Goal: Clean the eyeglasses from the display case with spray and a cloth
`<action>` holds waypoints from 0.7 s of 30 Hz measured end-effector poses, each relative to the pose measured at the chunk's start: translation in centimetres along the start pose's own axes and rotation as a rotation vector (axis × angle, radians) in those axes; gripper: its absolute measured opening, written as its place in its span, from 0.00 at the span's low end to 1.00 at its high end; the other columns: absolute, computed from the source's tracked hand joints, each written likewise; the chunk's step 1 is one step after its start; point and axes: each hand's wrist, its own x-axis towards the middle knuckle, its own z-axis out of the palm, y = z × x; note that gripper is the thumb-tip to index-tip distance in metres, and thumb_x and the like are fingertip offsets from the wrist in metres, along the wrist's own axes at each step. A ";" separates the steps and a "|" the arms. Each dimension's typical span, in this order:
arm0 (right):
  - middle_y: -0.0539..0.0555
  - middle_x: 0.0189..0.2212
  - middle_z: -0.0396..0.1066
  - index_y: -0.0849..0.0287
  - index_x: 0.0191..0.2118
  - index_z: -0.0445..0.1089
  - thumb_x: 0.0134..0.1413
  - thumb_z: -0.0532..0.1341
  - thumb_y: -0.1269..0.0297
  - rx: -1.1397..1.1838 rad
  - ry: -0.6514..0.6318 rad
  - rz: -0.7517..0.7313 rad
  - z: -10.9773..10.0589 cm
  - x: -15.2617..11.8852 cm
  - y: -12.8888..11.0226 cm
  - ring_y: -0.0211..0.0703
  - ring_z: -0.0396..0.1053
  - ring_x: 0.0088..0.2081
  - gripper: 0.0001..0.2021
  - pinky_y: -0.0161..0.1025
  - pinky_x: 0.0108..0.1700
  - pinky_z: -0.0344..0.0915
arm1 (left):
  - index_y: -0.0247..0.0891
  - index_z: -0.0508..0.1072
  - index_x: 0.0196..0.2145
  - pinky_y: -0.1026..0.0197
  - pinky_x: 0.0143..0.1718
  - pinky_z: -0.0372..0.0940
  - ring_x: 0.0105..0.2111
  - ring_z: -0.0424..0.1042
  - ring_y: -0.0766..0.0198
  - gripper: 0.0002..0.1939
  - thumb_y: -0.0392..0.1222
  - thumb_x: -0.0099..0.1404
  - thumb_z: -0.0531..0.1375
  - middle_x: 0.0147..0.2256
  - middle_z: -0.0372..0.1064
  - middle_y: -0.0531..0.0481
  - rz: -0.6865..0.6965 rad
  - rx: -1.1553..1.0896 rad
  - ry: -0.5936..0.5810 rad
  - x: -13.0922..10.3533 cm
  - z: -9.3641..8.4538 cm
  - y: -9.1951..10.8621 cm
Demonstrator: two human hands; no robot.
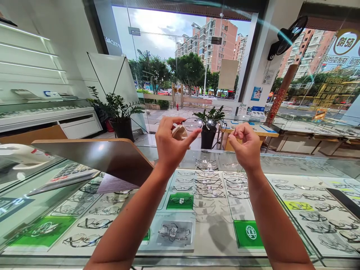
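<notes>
Raised above the glass counter, my left hand [173,137] pinches a pair of thin-rimmed eyeglasses [191,129] by one side. A crumpled beige cloth [180,132] is tucked in the same palm. The lenses are clear and hard to make out against the plant behind. Beside the other end of the eyeglasses, my right hand [246,144] is closed, thumb against curled fingers. Whether a temple arm lies between those fingers cannot be seen.
Beneath both hands is a glass display counter [213,228] with rows of eyeglass frames [210,183]. A tilted brown-edged mirror or board [98,155] stands at left, near a calculator-like keypad [70,174]. A dark phone-like slab [344,202] lies right. Potted plants [122,112] stand beyond.
</notes>
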 end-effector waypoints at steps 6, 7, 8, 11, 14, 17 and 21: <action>0.46 0.29 0.58 0.52 0.28 0.53 0.55 0.63 0.72 -0.033 0.020 0.017 -0.2 0.0 -0.3 0.41 0.62 0.34 0.16 0.43 0.41 0.61 | 0.43 0.76 0.44 0.55 0.39 0.69 0.37 0.73 0.60 0.23 0.57 0.60 0.76 0.41 0.75 0.48 0.054 -0.039 -0.026 0.2 0.0 -0.3; 0.46 0.29 0.58 0.52 0.28 0.53 0.55 0.64 0.72 -0.038 0.022 0.019 -0.2 0.0 -0.3 0.41 0.63 0.34 0.16 0.43 0.41 0.61 | 0.42 0.76 0.44 0.55 0.39 0.69 0.38 0.73 0.60 0.23 0.57 0.60 0.76 0.41 0.75 0.47 0.067 -0.049 -0.026 0.2 0.0 -0.4; 0.46 0.29 0.58 0.52 0.28 0.53 0.55 0.64 0.71 -0.041 0.024 0.022 -0.2 0.0 -0.3 0.41 0.64 0.34 0.16 0.43 0.41 0.61 | 0.42 0.76 0.44 0.55 0.39 0.69 0.38 0.73 0.60 0.24 0.57 0.59 0.76 0.42 0.76 0.47 0.081 -0.058 -0.026 0.1 0.1 -0.6; 0.46 0.29 0.60 0.52 0.28 0.53 0.55 0.64 0.71 -0.046 0.025 0.027 -0.2 0.0 -0.2 0.41 0.66 0.33 0.16 0.43 0.40 0.63 | 0.43 0.76 0.46 0.55 0.39 0.69 0.38 0.73 0.60 0.24 0.58 0.59 0.76 0.42 0.76 0.47 0.105 -0.066 -0.022 0.0 0.3 -1.1; 0.47 0.29 0.59 0.51 0.28 0.53 0.55 0.63 0.71 -0.069 0.020 0.003 -0.3 0.1 0.0 0.42 0.65 0.32 0.15 0.44 0.40 0.65 | 0.43 0.76 0.47 0.55 0.39 0.70 0.37 0.74 0.60 0.25 0.59 0.60 0.75 0.43 0.76 0.47 0.109 -0.061 -0.020 0.0 0.6 -1.4; 0.49 0.32 0.64 0.52 0.31 0.60 0.56 0.62 0.70 -0.136 0.018 -0.045 -0.4 0.1 -0.1 0.45 0.68 0.38 0.09 0.46 0.44 0.67 | 0.42 0.76 0.48 0.56 0.41 0.71 0.39 0.75 0.59 0.26 0.60 0.61 0.74 0.44 0.76 0.47 0.135 -0.064 -0.004 -0.1 0.7 -1.6; 0.56 0.47 0.74 0.53 0.49 0.72 0.57 0.67 0.64 -0.274 -0.029 -0.076 -0.2 -0.2 -0.8 0.51 0.72 0.50 0.14 0.51 0.54 0.69 | 0.41 0.75 0.49 0.55 0.42 0.71 0.43 0.75 0.57 0.26 0.59 0.62 0.74 0.45 0.75 0.45 0.180 -0.044 0.024 -0.2 0.8 -1.5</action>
